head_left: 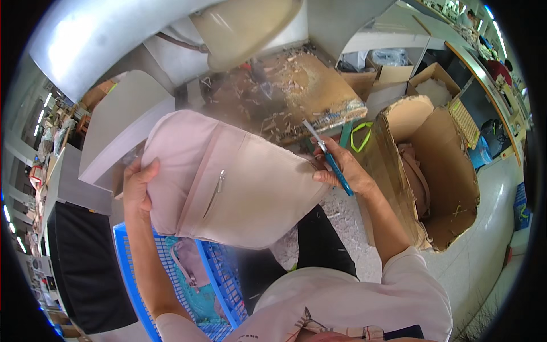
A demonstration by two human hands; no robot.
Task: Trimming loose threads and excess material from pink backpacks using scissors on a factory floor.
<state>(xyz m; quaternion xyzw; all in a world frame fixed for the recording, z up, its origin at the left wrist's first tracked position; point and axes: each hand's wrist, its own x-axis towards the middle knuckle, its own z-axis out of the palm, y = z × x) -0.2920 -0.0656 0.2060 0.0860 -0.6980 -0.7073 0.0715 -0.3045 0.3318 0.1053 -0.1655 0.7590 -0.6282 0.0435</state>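
Observation:
A pale pink fabric bag [250,188] with a zip across its face is held up in front of me, tilted, rounded at its left end. My left hand [138,185] grips that left end, thumb on top. My right hand [347,168] pinches the bag's right edge between thumb and fingers. In the same hand is a slim tool with a blue handle and metal blade, which looks like thread snips [333,159], its tip pointing up and away. The bag's underside and some right fingers are hidden.
Below left stands a blue plastic basket [126,256] with a pink bag [190,263] inside. To the right is a tall open cardboard box [393,188] holding pink pieces. Ahead, a worn board [285,91] carries scattered scraps, beneath a large pale machine [114,34].

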